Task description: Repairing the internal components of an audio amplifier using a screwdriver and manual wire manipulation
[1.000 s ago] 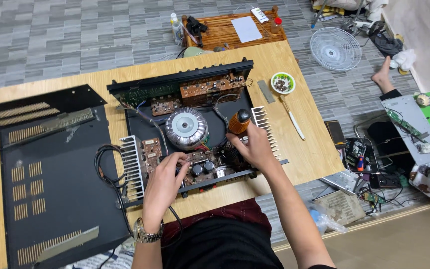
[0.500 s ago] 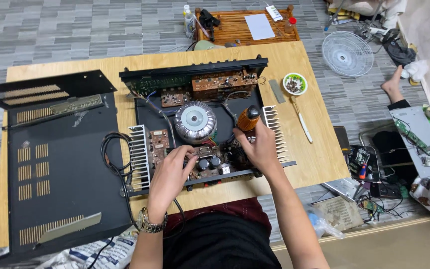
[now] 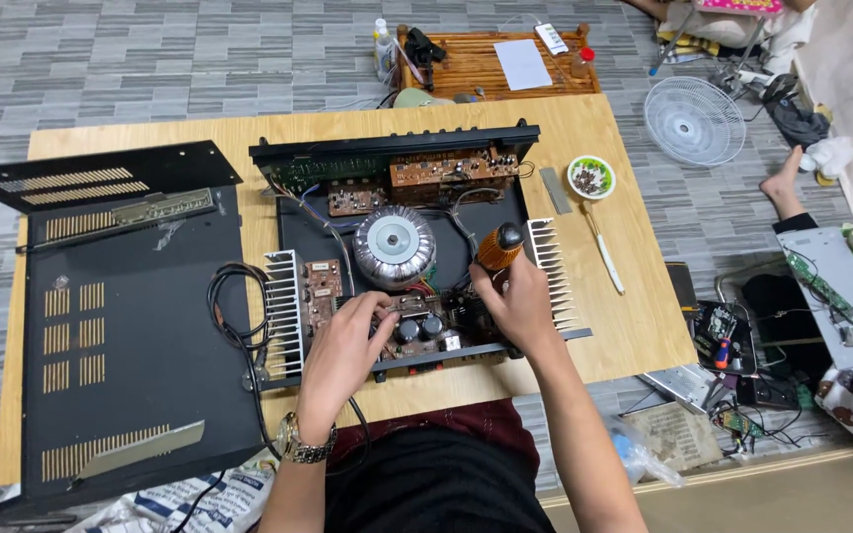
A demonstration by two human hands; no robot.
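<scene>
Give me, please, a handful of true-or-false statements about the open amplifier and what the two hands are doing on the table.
1. The right hand grips a screwdriver with an orange handle. True.
2. The amplifier chassis has its top cover on. False: it is open, and the black cover lies on the table to its left.
3. The left hand rests on the circuit board at the chassis's near edge. True.
4. The wristwatch is on the right wrist. False: it is on the left wrist.
5. A small round dish sits on the wooden table to the right of the chassis. True.
</scene>
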